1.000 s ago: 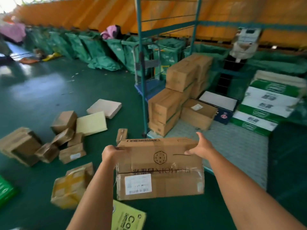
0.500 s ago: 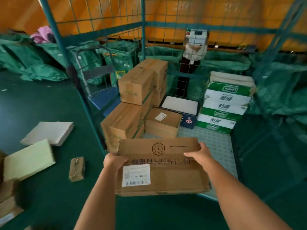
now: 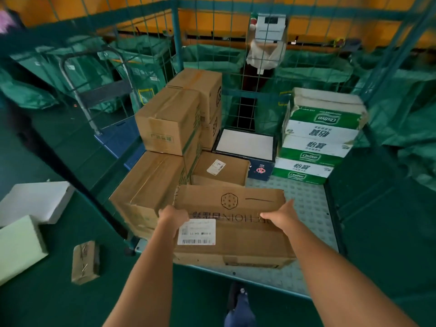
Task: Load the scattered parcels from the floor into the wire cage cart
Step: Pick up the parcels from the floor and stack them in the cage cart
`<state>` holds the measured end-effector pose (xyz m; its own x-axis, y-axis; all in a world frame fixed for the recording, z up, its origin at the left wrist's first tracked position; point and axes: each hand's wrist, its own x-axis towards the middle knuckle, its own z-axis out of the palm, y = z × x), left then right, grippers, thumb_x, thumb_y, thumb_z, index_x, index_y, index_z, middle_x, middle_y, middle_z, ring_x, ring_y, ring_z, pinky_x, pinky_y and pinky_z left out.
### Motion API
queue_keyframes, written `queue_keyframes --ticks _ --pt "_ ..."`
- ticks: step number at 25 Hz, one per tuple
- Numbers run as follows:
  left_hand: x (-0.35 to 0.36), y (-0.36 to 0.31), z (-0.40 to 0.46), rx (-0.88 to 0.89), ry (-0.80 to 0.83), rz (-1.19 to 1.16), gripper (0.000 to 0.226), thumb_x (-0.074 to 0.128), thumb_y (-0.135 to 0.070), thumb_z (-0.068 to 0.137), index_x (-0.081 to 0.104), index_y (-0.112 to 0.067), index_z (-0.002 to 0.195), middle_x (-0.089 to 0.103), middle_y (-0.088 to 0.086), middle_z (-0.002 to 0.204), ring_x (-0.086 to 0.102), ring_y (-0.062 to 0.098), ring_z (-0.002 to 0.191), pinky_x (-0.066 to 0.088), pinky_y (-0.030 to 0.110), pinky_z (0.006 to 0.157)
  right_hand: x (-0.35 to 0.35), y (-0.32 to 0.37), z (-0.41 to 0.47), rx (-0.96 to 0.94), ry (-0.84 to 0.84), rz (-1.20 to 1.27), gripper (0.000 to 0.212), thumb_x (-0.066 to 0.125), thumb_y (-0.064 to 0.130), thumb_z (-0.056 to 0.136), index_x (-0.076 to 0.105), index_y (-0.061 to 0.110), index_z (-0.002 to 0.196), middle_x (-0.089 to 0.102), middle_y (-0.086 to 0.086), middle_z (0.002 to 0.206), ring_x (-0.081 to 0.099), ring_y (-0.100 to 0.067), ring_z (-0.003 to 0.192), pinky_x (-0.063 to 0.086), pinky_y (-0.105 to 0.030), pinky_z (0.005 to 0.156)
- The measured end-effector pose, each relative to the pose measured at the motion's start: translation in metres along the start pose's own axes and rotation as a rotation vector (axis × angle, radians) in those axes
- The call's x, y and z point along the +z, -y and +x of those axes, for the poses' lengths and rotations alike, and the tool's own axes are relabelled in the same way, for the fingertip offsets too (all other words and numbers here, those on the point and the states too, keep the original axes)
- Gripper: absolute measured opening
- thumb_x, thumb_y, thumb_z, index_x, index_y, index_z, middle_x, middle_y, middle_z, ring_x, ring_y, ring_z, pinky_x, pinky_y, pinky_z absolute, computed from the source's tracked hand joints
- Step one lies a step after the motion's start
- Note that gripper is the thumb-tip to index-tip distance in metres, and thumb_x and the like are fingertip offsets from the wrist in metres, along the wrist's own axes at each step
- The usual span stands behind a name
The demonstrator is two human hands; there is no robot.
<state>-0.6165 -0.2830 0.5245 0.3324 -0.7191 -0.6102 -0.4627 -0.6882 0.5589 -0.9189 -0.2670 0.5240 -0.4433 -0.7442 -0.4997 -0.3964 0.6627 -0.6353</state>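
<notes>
At nine o'clock on the green floor (image 3: 59, 303) lie a white flat parcel (image 3: 35, 200) and, just below it, a pale green flat parcel (image 3: 20, 246); the two overlap at the corner. At seven o'clock a small taped brown parcel (image 3: 85, 261) lies apart from them on the floor.

The left hand (image 3: 173, 217) grips the left edge of a brown cardboard box (image 3: 236, 232), fingers curled round the side and mostly hidden behind it. The box bears a white barcode label (image 3: 196, 231) beside that hand and a hexagon mark on its upper flap. It sits at the centre of view, over the front edge of the wire cage cart (image 3: 306, 208), above the cart's perforated grey deck; whether it touches the deck cannot be told. The right hand (image 3: 282, 217) holds the box's top right, thumb over the flap, fingers curled at the far side.

Inside the cart, at eleven o'clock, stacked brown cartons (image 3: 168, 121) stand against the left mesh. At twelve o'clock a low brown carton with a label (image 3: 220, 169) lies just behind the held box, beside a dark blue box with a white top (image 3: 245, 147). At one o'clock stand stacked green-and-white cartons (image 3: 318, 140). At six o'clock a dark shoe (image 3: 238, 308) shows on the floor.
</notes>
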Motion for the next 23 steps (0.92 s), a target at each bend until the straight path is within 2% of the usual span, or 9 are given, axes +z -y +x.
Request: queue_keyframes --ticks 3,5,7,9,12,15,17,19,23 --pt "0.018 -0.042 0.048 -0.029 -0.001 0.019 0.037 0.057 -0.005 0.082 0.055 0.0 0.118 0.062 0.013 0.107 0.065 0.026 0.089 0.057 0.035 0.075 0.018 0.012 0.063 0.069 0.002 -0.022 0.113 0.082 0.035 0.073 0.007 0.005 0.152 0.028 -0.017 0.154 0.034 -0.036 0.138 0.034 -0.046 0.111" --pt "0.036 -0.062 0.086 -0.07 0.005 0.057 0.035 0.056 -0.004 0.083 0.056 -0.001 0.118 0.064 0.012 0.099 0.065 0.024 0.089 0.055 0.032 0.071 0.032 0.016 0.104 0.122 0.014 -0.049 0.113 0.082 0.038 0.073 0.008 0.006 0.152 0.026 -0.017 0.155 0.033 -0.036 0.138 0.034 -0.047 0.111" --pt "0.053 -0.078 0.121 -0.117 0.028 0.062 0.038 0.058 -0.007 0.084 0.055 -0.002 0.122 0.064 0.011 0.1 0.065 0.023 0.087 0.054 0.03 0.068 0.048 0.019 0.14 0.168 0.029 -0.066 0.117 0.082 0.038 0.073 0.003 0.007 0.153 0.019 -0.017 0.157 0.028 -0.036 0.141 0.03 -0.046 0.113" --pt "0.07 -0.086 0.163 -0.171 0.057 0.059 0.042 0.063 -0.014 0.083 0.056 -0.004 0.123 0.066 0.012 0.102 0.066 0.025 0.089 0.057 0.037 0.077 0.065 0.022 0.18 0.192 0.048 -0.097 0.119 0.083 0.037 0.073 0.0 0.009 0.153 0.015 -0.018 0.158 0.024 -0.036 0.143 0.028 -0.044 0.113" --pt "0.088 -0.083 0.217 -0.248 0.069 0.068 0.052 0.063 -0.02 0.081 0.052 -0.006 0.13 0.065 0.013 0.11 0.065 0.03 0.097 0.055 0.043 0.087 0.093 0.021 0.223 0.217 0.089 -0.153 0.115 0.084 0.033 0.072 0.006 0.009 0.153 0.019 -0.018 0.154 0.028 -0.036 0.14 0.032 -0.041 0.11" --pt "0.104 -0.084 0.267 -0.241 0.068 0.084 0.038 0.057 -0.013 0.086 0.055 -0.002 0.123 0.066 0.015 0.101 0.066 0.03 0.092 0.056 0.042 0.083 0.127 0.017 0.264 0.237 0.122 -0.194 0.104 0.086 0.03 0.069 0.021 0.01 0.148 0.029 -0.019 0.145 0.038 -0.037 0.132 0.038 -0.039 0.106" --pt "0.114 -0.086 0.303 -0.222 0.068 0.091 0.035 0.057 -0.011 0.089 0.054 -0.001 0.123 0.063 0.01 0.091 0.063 0.022 0.079 0.055 0.034 0.069 0.152 0.014 0.29 0.241 0.126 -0.22 0.097 0.087 0.029 0.068 0.028 0.011 0.143 0.034 -0.02 0.139 0.042 -0.038 0.127 0.042 -0.041 0.104" --pt "0.126 -0.082 0.342 -0.243 0.074 0.111 0.03 0.058 -0.015 0.089 0.055 -0.008 0.118 0.065 0.011 0.092 0.064 0.019 0.073 0.053 0.031 0.061 0.181 0.009 0.319 0.252 0.114 -0.259 0.093 0.086 0.029 0.069 0.03 0.01 0.141 0.036 -0.021 0.136 0.044 -0.039 0.125 0.043 -0.043 0.103" --pt "0.148 -0.067 0.403 -0.194 0.081 0.1 0.014 0.059 -0.012 0.087 0.057 -0.017 0.1 0.069 0.012 0.089 0.069 0.025 0.074 0.058 0.04 0.073 0.232 -0.009 0.362 0.269 0.09 -0.242 0.085 0.081 0.028 0.072 0.032 0.012 0.138 0.039 -0.018 0.132 0.047 -0.039 0.119 0.045 -0.046 0.1"
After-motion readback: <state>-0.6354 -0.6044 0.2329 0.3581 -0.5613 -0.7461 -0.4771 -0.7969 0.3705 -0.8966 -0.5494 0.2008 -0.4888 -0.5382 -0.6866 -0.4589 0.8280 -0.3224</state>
